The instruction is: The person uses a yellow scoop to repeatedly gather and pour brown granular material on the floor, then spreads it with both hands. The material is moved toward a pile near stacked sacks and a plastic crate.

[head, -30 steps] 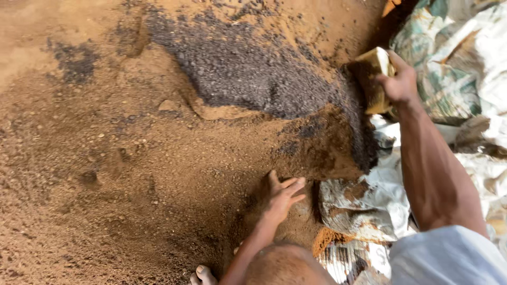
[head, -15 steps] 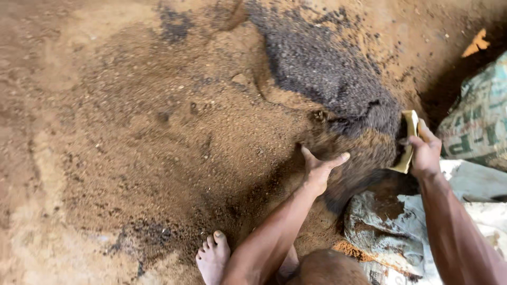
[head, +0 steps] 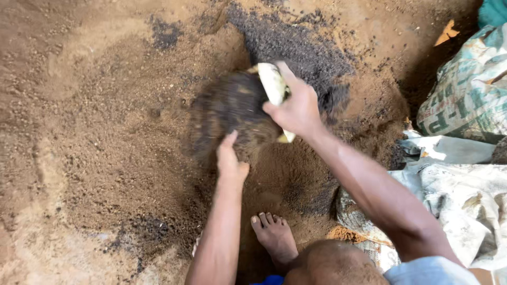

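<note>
Lying across brown sandy soil, a blurred dark clump of soil sits just above the left hand, fingers extended and pressed against its lower edge, gripping nothing. To the right, the right hand is clenched round a pale flat scraper, long axis running top to bottom, touching the clump's right side; woven sacks lie farther right.

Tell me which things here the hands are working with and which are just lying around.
In use:
- right hand, its grip shut on a pale scoop
- left hand, open, in the falling soil
- brown soil heap
- dark soil patch

Lying about:
- printed sack
- crumpled white sacks
- orange scrap
</note>
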